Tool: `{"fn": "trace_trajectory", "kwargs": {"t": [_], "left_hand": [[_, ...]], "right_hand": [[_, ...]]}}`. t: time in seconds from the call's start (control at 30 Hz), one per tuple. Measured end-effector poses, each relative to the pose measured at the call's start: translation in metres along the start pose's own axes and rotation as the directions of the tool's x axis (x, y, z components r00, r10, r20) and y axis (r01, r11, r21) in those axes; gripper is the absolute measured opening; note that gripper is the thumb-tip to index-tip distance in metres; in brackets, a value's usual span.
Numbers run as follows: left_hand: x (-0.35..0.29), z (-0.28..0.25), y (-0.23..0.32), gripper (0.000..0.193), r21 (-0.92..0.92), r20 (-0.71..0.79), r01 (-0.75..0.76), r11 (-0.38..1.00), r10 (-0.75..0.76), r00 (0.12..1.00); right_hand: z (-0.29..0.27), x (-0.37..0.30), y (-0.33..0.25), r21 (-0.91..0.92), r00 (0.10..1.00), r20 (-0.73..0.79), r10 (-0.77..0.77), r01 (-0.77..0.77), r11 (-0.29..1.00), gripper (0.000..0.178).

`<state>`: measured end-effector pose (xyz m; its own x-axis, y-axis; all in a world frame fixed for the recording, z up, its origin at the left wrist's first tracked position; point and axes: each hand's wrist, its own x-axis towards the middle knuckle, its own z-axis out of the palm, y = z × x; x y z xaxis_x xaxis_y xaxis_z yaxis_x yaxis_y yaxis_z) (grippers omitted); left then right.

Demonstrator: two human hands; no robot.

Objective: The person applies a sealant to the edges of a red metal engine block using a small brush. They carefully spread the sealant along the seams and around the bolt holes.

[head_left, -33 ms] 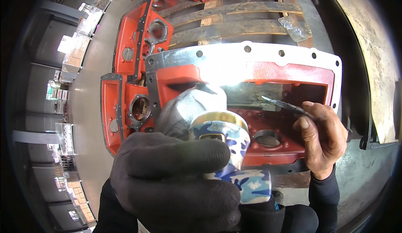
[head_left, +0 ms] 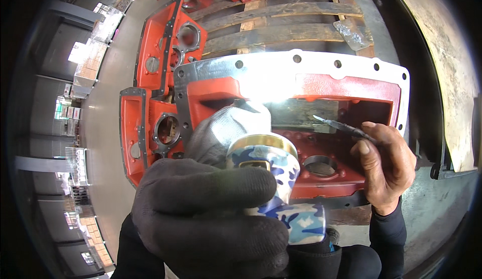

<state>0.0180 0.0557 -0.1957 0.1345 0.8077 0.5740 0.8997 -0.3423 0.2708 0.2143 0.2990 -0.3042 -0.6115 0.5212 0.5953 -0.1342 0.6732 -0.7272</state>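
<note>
My left hand (head_left: 211, 203), in a dark grey work glove, is closed around a flashlight (head_left: 304, 221) with a blue-and-white camouflage pattern and a gold-coloured rim. A pale, brightly lit piece of knit glove fabric (head_left: 228, 128) shows beyond it. Bare, my right hand (head_left: 389, 166) pinches a slim dark tool (head_left: 346, 127) with a pale, narrow tip pointing left; its exact kind is unclear. Both hands are over a large red metal housing (head_left: 346, 86) with a machined, bolt-holed flange (head_left: 359, 65). Strong light glares on the flange's middle. Inside, a round hole (head_left: 320, 166) shows.
More red housings (head_left: 160, 53) stand along the left and at the far end. Beyond the large housing lies a slatted wooden pallet (head_left: 281, 13) with a clear plastic piece (head_left: 351, 33) on it. A dark-edged board (head_left: 442, 68) runs along the right. Racks and boxes line the far-left aisle.
</note>
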Motion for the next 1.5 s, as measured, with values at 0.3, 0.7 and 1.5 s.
{"fn": "trace_trajectory", "kwargs": {"t": [0.3,0.7,1.5], "left_hand": [[-0.05,-0.006,-0.006,0.052,0.07,-0.03,-0.045,0.997,0.047,0.998],[0.016,-0.001,-0.019,0.053,-0.042,0.106,-0.141,0.989,0.144,0.984],[0.016,0.003,0.017,0.054,0.069,0.026,0.034,0.997,-0.036,0.999]], "right_hand": [[0.004,0.0,0.0,-0.004,0.999,0.032,-0.009,0.009,1.0,0.021],[0.01,0.001,-0.008,-0.028,0.999,-0.012,0.042,-0.043,0.999,0.02],[0.007,0.008,-0.01,0.033,0.998,-0.016,-0.053,0.053,0.998,0.021]]}}
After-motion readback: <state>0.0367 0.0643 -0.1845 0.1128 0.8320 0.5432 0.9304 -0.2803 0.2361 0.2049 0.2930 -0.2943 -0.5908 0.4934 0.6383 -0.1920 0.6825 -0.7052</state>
